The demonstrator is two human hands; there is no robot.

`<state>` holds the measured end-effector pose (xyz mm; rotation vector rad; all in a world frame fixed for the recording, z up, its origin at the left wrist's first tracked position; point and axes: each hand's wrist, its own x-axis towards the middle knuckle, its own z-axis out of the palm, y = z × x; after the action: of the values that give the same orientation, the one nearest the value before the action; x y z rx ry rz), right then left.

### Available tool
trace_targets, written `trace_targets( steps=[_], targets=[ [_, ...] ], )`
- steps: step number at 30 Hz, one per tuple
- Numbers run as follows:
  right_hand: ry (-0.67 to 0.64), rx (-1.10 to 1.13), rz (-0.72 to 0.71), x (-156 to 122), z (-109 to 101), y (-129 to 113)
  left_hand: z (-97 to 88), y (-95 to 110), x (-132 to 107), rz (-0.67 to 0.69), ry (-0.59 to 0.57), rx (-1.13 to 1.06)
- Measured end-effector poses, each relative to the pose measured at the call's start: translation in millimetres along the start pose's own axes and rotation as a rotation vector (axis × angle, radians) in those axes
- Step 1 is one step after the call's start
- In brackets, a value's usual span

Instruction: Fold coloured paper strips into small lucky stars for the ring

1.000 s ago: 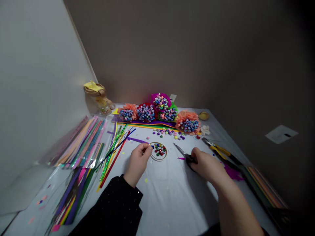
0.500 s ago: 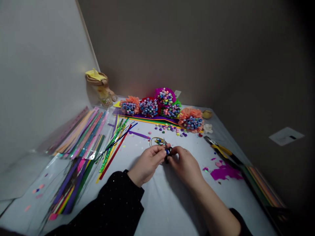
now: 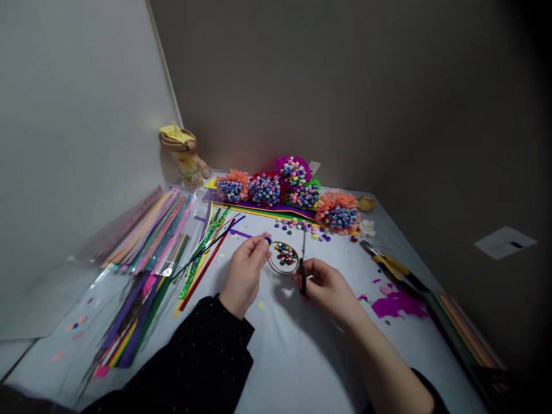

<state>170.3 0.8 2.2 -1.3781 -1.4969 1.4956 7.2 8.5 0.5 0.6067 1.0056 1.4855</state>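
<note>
My left hand (image 3: 246, 273) pinches a small blue folded paper piece (image 3: 268, 240) between thumb and fingertips. To its right, my right hand (image 3: 324, 283) is wrapped round the black handles of a pair of scissors (image 3: 303, 270), whose blades point away from me. Between the two hands a round, gold-rimmed dish (image 3: 282, 272) sits on the table. Several shiny little stars (image 3: 285, 255) in red, green and gold lie inside it. Beyond my hands a scatter of small purple and pink paper stars (image 3: 297, 226) covers part of the table.
Loose glitter strips (image 3: 202, 264) and a plastic pack of paper strips (image 3: 150, 230) lie on the left. Star-filled paper flowers (image 3: 265, 190) line the back. Yellow-handled pliers (image 3: 388, 264) and magenta scraps (image 3: 399, 305) are on the right. A wooden-rimmed jar (image 3: 187, 161) stands back left.
My hands have moved apart: the left leftward with the blue piece, the right slightly rightward with the scissors. The dish of shiny stars now shows between them. The view has shifted slightly.
</note>
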Motion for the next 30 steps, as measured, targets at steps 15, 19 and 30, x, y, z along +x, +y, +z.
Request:
trace_targets(
  steps=[15, 19, 30],
  targets=[
    [-0.121, 0.06, 0.043, -3.1, 7.9, -9.2, -7.3, -3.5, 5.0, 0.116, -0.006, 0.156],
    [-0.125, 0.065, 0.043, -3.5, 7.9, -9.0, -6.5, -3.1, 4.8, 0.121, -0.003, 0.16],
    [-0.145, 0.052, 0.086, -4.7, 5.4, -14.0, -7.5, -2.8, 5.6, 0.11, -0.03, 0.13]
  ],
)
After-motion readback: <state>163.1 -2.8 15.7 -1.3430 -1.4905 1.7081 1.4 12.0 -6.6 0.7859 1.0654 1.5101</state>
